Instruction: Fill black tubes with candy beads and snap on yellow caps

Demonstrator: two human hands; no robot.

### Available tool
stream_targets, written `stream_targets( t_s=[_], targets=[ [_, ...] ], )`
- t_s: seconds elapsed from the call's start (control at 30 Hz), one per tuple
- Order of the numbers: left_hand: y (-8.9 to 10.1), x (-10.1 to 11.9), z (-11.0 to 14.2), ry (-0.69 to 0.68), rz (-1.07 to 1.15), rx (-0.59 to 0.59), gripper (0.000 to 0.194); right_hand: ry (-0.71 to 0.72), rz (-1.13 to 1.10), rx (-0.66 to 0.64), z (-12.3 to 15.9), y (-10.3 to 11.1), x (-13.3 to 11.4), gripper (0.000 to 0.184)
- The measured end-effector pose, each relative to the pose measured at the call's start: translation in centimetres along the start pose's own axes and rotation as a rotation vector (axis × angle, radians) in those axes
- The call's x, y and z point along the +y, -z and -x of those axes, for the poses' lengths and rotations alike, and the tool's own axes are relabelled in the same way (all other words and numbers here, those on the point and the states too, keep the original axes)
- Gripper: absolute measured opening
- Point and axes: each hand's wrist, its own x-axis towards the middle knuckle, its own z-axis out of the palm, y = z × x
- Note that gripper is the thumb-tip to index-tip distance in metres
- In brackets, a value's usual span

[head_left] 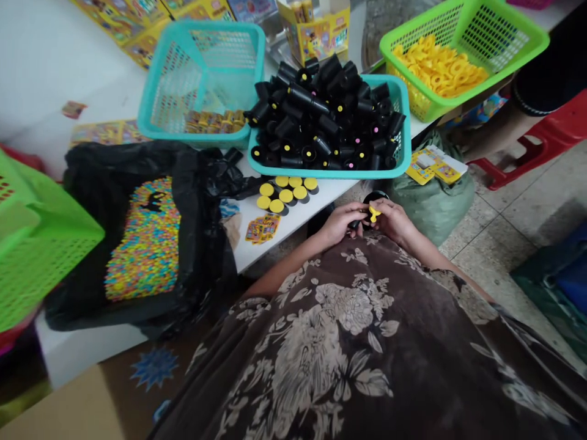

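Close in front of my lap, both hands are together. My left hand (340,223) is closed around a small black plastic tube (354,225), mostly hidden by the fingers. Between the fingers of my right hand (393,221) is a small yellow plastic piece with a ring-like end (373,213), right beside the left fingertips. Just beyond the hands, a turquoise basket (330,173) is heaped with black tubes (316,116), some with yellow or pink dots. Several yellow-topped short cylinders (285,195) stand on the white table, with small printed labels (262,228) nearer me.
A black plastic bag (202,244) with colourful candy-like pellets (147,250) lies left. Behind it, a turquoise basket (202,36) contains printed wrapped rolls. A green basket (463,91) of yellow pieces is at right, near another person's arm (495,129) and a red stool (545,140).
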Motion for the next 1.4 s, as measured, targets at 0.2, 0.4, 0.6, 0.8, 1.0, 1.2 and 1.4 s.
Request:
stream_targets(
  t_s=[0.2,0.4,0.6,0.8,1.0,1.2,1.4],
  targets=[
    [-0.3,0.3,0.6,-0.335,-0.22,0.129,0.044,0.147,0.068,-0.002,0.4,-1.1,-1.0,0.049],
    [0.5,1.3,1.2,-1.106,-0.754,0.391,0.05,0.651,0.224,-0.095,3.0,-2.1,-3.6,0.051],
    [1.6,1.0,1.7,-1.119,-0.948,0.542,0.064,0.585,0.157,-0.08,4.1,-2.0,-4.4,0.051],
    [2.7,0.1,1.6,-1.116,-0.879,0.55,0.052,0.323,0.047,-0.135,3.1,-2.2,-2.9,0.041],
    [3.6,0.1,1.9,-1.027,-0.826,0.596,0.059,0.272,0.064,-0.153,2.2,-1.7,-2.3,0.035],
    [5.8,1.2,4.9,-1.016,-0.956,0.706,0.058,0.212,0.069,-0.136,1.3,-1.4,-1.9,0.031],
    [7.9,1.3,10.9,-1.028,-1.032,1.0,0.038,0.18,0.117,-0.159,0.5,-1.0,-1.5,0.031]
  ],
)
